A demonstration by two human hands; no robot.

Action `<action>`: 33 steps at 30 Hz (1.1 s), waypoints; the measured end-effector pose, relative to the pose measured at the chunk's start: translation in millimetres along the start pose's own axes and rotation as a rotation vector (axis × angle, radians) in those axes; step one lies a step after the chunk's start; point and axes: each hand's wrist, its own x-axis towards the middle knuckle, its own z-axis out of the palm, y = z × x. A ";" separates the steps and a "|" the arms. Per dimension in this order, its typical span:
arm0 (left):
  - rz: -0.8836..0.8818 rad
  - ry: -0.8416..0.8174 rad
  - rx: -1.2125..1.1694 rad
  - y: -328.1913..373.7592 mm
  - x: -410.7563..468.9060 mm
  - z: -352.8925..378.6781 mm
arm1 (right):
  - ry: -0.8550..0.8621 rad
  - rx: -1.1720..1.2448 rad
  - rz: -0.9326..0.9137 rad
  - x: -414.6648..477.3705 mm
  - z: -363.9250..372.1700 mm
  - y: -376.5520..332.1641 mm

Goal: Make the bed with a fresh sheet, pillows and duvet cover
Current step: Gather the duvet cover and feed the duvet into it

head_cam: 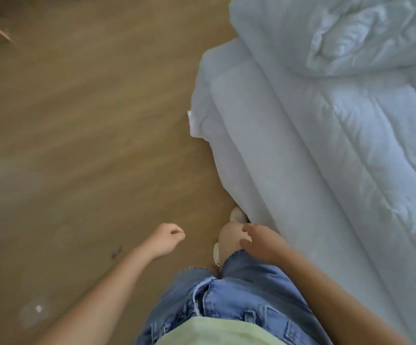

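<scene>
White quilted bed (264,145) fills the right side, its long edge running away from the person, with a crumpled duvet (346,38) heaped at the far end. Both hands are empty — the left hand (168,239) loosely curled over the wooden floor (77,120), the right hand (261,242) slack-fingered just beside the mattress edge, so the nearer one.

A brown wood floor (77,133) fills the left side. A small dark bit (116,252) lies on it, near. Blue jean shorts (239,295) show at the bottom.
</scene>
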 end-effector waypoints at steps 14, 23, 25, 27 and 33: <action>-0.119 0.036 -0.097 68.0 148.2 -303.0 | -0.015 -0.023 -0.031 227.8 -272.4 -172.1; 0.030 0.053 -0.144 164.0 291.1 -490.2 | 0.143 0.140 0.120 358.6 -442.9 -245.0; 0.072 0.079 -0.040 192.1 324.6 -544.2 | 0.221 0.253 0.199 373.8 -471.9 -254.8; 0.083 0.050 0.000 227.3 356.0 -600.3 | 0.269 0.368 0.248 382.1 -494.8 -262.6; 0.198 -0.031 0.341 369.4 448.7 -694.8 | 0.345 0.691 0.407 383.9 -532.2 -255.5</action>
